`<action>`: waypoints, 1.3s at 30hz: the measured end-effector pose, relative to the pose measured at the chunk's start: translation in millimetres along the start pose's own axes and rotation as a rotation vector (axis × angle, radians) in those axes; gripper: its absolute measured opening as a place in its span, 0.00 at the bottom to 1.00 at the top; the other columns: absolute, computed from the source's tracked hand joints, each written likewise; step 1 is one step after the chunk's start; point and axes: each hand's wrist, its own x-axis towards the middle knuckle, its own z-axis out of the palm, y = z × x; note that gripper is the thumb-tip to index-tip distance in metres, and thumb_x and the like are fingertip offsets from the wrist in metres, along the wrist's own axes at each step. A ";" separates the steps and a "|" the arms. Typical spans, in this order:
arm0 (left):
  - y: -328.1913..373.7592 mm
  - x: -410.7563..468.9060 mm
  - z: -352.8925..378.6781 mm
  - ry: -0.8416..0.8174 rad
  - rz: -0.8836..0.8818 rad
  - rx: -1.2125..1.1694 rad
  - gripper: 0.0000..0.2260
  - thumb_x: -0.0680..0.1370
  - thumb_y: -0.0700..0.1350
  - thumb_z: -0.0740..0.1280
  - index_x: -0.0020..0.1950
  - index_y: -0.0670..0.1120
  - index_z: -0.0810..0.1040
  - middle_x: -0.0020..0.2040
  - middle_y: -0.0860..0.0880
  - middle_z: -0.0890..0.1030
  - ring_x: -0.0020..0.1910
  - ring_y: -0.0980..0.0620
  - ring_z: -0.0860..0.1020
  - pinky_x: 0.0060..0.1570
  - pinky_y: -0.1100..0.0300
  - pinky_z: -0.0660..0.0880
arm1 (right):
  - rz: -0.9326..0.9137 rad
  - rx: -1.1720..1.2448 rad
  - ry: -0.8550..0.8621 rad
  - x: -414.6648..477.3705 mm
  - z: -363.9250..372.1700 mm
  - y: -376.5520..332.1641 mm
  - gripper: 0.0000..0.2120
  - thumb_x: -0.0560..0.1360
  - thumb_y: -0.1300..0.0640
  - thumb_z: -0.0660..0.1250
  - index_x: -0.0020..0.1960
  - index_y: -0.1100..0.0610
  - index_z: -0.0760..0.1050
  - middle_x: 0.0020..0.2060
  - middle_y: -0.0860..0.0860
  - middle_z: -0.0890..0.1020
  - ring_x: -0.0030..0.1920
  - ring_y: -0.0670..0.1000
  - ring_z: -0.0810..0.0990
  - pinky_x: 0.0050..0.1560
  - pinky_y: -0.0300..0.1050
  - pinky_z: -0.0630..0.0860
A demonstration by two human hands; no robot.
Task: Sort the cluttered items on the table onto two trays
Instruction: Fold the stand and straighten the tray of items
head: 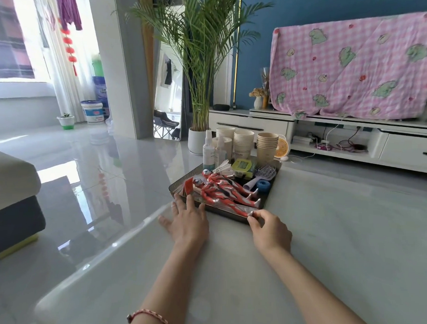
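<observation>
Holding toy figures [221,186], a brush [262,173] and tape [263,186], the tray [226,213] sits on the surface [326,240]. Left grip [189,217], fingers spread, touches its rim; right grip [269,229] pinches a figure's foot.

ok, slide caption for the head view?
Left hand flat at the tray rim; right hand pinches a toy figure by the foot.
</observation>
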 end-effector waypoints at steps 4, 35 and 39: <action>0.2 -1.1 -3.2 -0.037 0.017 -0.027 0.23 0.82 0.53 0.47 0.77 0.50 0.49 0.78 0.45 0.44 0.76 0.50 0.50 0.69 0.37 0.41 | -0.044 -0.036 -0.069 -2.4 -10.7 -0.5 0.14 0.78 0.51 0.62 0.62 0.49 0.75 0.56 0.53 0.80 0.59 0.57 0.76 0.59 0.49 0.71; -4.4 -7.6 0.9 -0.015 0.038 -0.026 0.26 0.82 0.54 0.48 0.77 0.47 0.45 0.77 0.44 0.43 0.76 0.46 0.49 0.70 0.39 0.40 | -0.231 -0.197 -0.232 -26.3 -28.8 9.5 0.26 0.80 0.52 0.57 0.76 0.48 0.55 0.66 0.55 0.74 0.65 0.57 0.70 0.62 0.47 0.66; 5.8 -30.3 -9.6 0.110 0.073 -0.138 0.29 0.81 0.54 0.53 0.77 0.47 0.46 0.77 0.43 0.42 0.76 0.44 0.45 0.69 0.38 0.46 | -0.242 -0.080 -0.193 -53.1 -83.6 47.3 0.29 0.79 0.52 0.59 0.76 0.51 0.51 0.71 0.56 0.67 0.70 0.55 0.65 0.67 0.45 0.63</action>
